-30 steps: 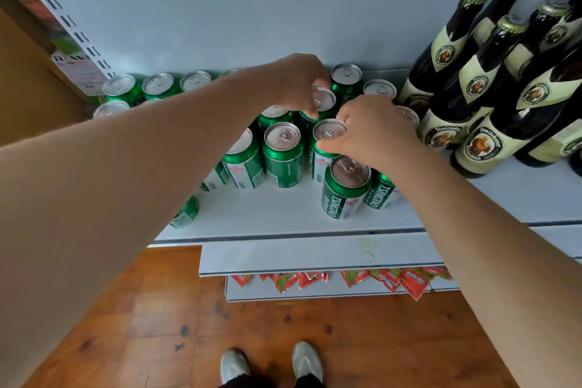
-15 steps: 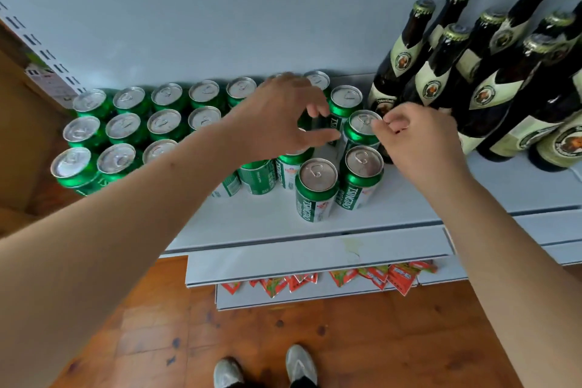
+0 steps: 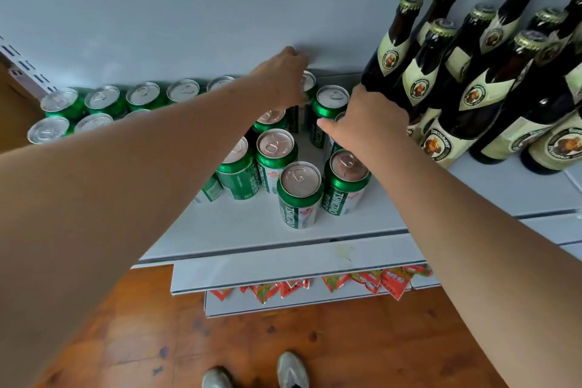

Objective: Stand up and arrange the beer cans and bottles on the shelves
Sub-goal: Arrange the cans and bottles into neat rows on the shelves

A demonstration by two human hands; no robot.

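Green Tsingtao beer cans (image 3: 299, 198) stand upright on a white shelf (image 3: 245, 230), in rows at the back left (image 3: 104, 98) and a looser cluster in the middle. Dark beer bottles (image 3: 447, 123) with cream labels stand in a group on the right. My left hand (image 3: 283, 79) reaches to the back row and curls round a can (image 3: 310, 82) by the wall. My right hand (image 3: 368, 123) lies over the top of another can (image 3: 341, 116) beside the bottles, thumb pointing left; its fingers are hidden.
Two lower white shelves (image 3: 283, 264) jut out beneath, the lowest holding red snack packets (image 3: 390, 280). A slotted upright rail (image 3: 25, 72) runs along the left. Wooden floor (image 3: 252, 340) and my shoes (image 3: 293, 368) are below. The grey back panel (image 3: 220, 9) rises behind the cans.
Both hands have moved further back and right on the shelf. The left hand went from a middle can to one at the back row; the right hand dropped onto a can by the bottles.
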